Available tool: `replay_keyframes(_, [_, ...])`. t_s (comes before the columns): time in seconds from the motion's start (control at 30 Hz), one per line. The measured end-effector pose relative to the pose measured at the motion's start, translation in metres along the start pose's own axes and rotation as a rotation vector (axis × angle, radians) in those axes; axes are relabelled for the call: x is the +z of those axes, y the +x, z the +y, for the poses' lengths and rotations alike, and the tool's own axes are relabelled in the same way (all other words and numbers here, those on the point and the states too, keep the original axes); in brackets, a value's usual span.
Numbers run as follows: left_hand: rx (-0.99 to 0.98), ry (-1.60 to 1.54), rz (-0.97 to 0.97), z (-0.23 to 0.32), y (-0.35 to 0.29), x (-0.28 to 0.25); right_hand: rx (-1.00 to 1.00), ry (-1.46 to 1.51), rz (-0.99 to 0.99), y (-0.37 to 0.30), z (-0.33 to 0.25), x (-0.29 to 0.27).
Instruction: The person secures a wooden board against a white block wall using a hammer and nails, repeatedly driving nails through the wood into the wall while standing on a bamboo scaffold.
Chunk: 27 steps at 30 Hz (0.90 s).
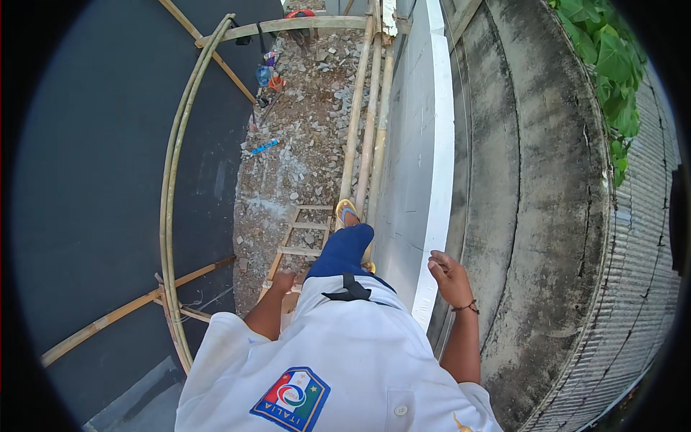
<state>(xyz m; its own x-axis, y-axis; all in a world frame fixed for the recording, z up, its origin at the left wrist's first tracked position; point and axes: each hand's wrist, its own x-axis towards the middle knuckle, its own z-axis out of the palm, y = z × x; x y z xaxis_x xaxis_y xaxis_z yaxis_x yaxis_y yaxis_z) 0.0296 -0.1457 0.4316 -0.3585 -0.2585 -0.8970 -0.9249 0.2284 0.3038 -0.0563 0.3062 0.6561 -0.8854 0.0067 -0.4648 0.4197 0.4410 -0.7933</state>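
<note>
My right hand [452, 279], a dark bracelet on its wrist, hovers at the edge of a white block wall [440, 144]. Its fingers are bent toward the wall top with the thumb apart, and nothing shows in them; whether they touch the wall I cannot tell. My left hand [283, 281] is low beside the upper end of a wooden ladder [302, 250]; its fingers are mostly hidden, so any hold on the ladder is unclear. One foot in a yellow sandal [346, 210] stands on the bamboo poles [368, 122], which run along the wall.
Rubble ground [302, 144] lies far below, with a blue item [265, 147] and an orange bucket [276, 83] on it. Bent-looking bamboo uprights [173, 158] stand before a dark wall [93, 180]. An old concrete wall [533, 180] and leaves [612, 65] are at right.
</note>
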Motion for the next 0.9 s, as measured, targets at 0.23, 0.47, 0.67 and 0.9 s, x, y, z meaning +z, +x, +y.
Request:
replay_keyframes(0.23, [-0.293,-0.198,0.096,-0.012,0.023,-0.027,-0.064,-0.298,-0.224,0.090,-0.053,0.009])
replay_keyframes(0.47, [-0.035,-0.405,0.039,0.099,0.076,-0.054,-0.082,-0.405,-0.165,0.149,-0.091,-0.024])
replay_keyframes(0.67, [0.210,-0.521,0.126,0.202,0.113,-0.095,0.010,-0.344,-0.139,0.172,-0.088,-0.029])
replay_keyframes(0.9, [0.168,-0.619,0.052,0.244,0.129,-0.057,0.004,-0.445,-0.286,0.233,-0.107,-0.033])
